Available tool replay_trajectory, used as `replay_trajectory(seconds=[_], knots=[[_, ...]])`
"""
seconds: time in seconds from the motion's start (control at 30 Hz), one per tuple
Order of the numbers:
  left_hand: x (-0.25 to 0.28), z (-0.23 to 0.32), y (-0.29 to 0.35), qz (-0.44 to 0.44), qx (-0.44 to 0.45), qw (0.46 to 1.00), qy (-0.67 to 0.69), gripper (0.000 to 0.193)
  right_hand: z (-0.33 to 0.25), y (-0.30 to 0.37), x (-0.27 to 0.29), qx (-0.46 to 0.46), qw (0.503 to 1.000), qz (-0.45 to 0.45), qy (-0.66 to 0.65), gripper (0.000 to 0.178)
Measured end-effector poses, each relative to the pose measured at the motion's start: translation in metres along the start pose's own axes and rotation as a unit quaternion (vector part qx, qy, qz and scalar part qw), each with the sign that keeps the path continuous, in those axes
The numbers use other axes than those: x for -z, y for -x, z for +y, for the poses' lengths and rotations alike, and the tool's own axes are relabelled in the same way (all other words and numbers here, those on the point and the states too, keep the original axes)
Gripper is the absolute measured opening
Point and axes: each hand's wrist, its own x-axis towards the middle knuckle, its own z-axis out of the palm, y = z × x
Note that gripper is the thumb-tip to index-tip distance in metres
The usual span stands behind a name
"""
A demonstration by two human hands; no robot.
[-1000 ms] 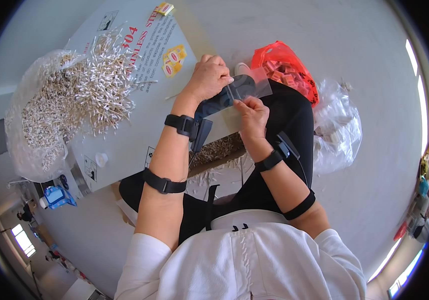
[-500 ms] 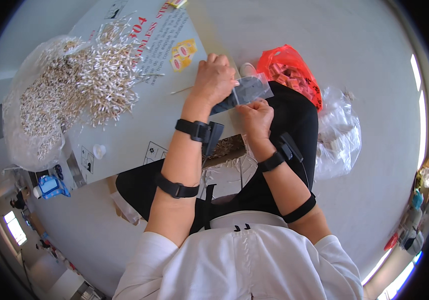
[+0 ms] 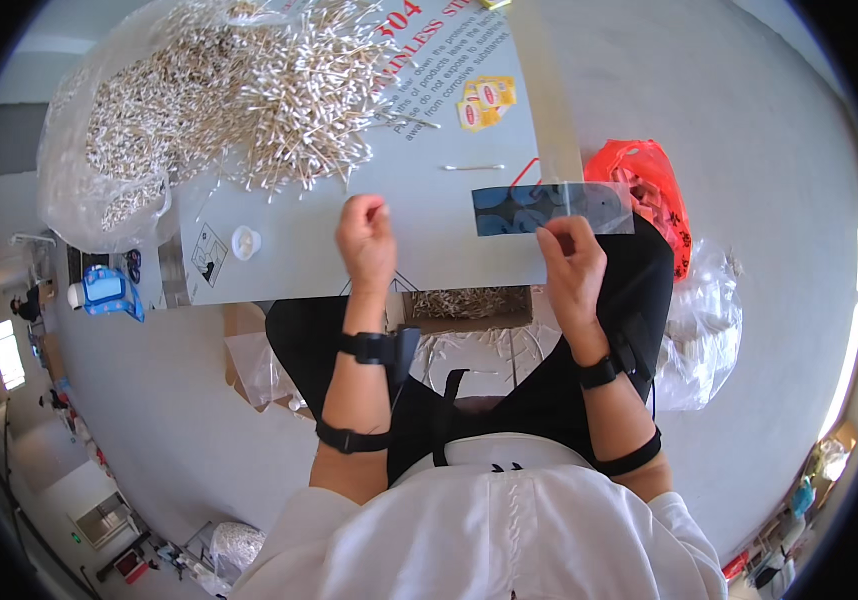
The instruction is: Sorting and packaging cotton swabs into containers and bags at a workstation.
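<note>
A clear plastic bag (image 3: 504, 212) with dark round pieces inside lies across the table's right edge, its right end overhanging. My right hand (image 3: 577, 275) is at the bag's near edge, thumb and fingertips pinched together on it. Well left of the bag, my left hand (image 3: 366, 245) is over the table near its front edge. Its fingers are curled closed, and what they hold, if anything, is hidden. A single cotton swab (image 3: 474, 167) lies just beyond the bag. At the far left, a large heap of cotton swabs (image 3: 309, 110) spills from a clear plastic sack (image 3: 59, 180).
Yellow-and-white labels (image 3: 487, 102) lie near the table's right edge. A small white cup (image 3: 246, 242) stands at the front left. A red bag (image 3: 684, 225) of pinkish pieces is beyond the table's right side. Below the table front is a cardboard box (image 3: 464, 326) with swabs.
My left hand has let go of the bag and moved left, away from it. The bag now lies flatter on the table, my right hand still at its near edge. The view has shifted.
</note>
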Motion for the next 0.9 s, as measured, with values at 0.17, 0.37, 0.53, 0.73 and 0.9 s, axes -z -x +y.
replay_trajectory(seconds=[0.17,0.37,0.53,0.73,0.9], knots=[[0.054,-0.041,-0.001,-0.018,0.063,0.997,-0.046,0.010,-0.001,-0.033,-0.041,0.065,0.995,-0.042,0.068,0.010],[0.052,-0.030,-0.010,-0.073,0.062,0.987,-0.126,0.011,0.001,-0.077,-0.066,0.186,0.948,-0.046,0.253,0.011],[0.054,-0.029,-0.014,-0.096,0.090,0.986,-0.106,0.010,-0.005,-0.072,-0.080,0.338,0.882,-0.166,0.285,0.002],[0.057,-0.043,-0.023,-0.040,0.078,0.995,-0.056,0.019,-0.012,0.032,-0.075,0.343,0.831,-0.355,0.257,0.015],[0.046,-0.039,-0.055,0.104,-0.134,0.950,-0.262,0.036,-0.010,0.041,-0.069,0.382,0.801,-0.369,0.276,0.018]])
